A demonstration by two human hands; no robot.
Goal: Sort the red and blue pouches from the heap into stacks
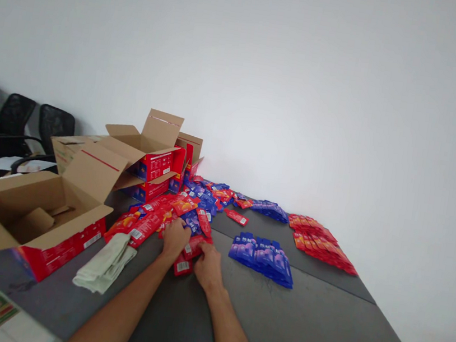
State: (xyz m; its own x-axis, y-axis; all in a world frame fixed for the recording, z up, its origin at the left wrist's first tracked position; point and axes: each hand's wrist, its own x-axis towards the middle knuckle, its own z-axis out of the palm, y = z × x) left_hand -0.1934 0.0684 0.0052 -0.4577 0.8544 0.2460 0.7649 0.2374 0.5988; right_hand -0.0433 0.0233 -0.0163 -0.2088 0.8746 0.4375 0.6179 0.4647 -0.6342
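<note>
A heap of red and blue packets (156, 213) lies loose on the dark table, reaching back toward the wall. At the heap's near edge, my left hand (176, 238) bends its fingers down among the packets, and its fingertips are hidden. Just right of it, my right hand (208, 264) has its fingers closed on a red packet (195, 244). Another red packet (183, 266), barcode up, lies between the two hands. To the right, blue packets (262, 258) overlap in a neat row. Farther off are a fanned stack of red packets (323, 244) and another blue row (270, 210).
An open carton (69, 242) with spread flaps stands at the left, a folded pale cloth (107, 264) beside it. More open cartons (156, 164) are stacked behind. Black chairs (54, 124) stand beyond the table's left side. A white wall borders the far side.
</note>
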